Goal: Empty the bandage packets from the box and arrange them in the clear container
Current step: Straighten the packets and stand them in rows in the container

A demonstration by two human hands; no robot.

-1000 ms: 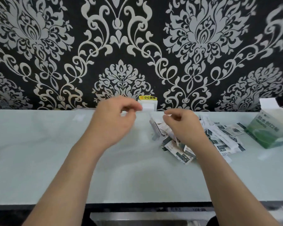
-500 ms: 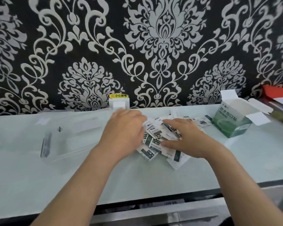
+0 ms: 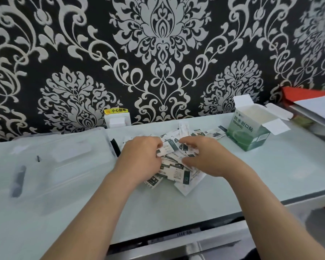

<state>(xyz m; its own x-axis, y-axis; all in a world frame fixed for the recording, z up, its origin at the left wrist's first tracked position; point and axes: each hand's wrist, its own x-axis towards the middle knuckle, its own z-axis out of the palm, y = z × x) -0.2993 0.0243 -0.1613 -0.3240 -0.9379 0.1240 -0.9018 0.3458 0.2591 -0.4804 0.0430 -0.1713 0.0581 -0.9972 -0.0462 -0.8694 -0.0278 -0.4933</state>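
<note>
A loose pile of white and dark green bandage packets (image 3: 176, 171) lies in the middle of the pale counter. My left hand (image 3: 139, 158) lies on the pile's left side, its fingers curled around packets. My right hand (image 3: 204, 156) lies on the pile's right side, fingers and thumb bent around the heap. The green and white box (image 3: 250, 132) stands open to the right of the pile, its flaps up. The clear container (image 3: 60, 162) sits to the left of the pile, with black clips on its sides.
A white wall socket (image 3: 117, 120) with a yellow label sits behind the pile at the patterned wall. A red folder and papers (image 3: 311, 106) lie at the far right. The counter's front edge (image 3: 195, 228) runs below my forearms.
My hands came down from in front of the socket onto the packet pile and gathered it inward. The view has swung, so the container shows at left and the box sits nearer.
</note>
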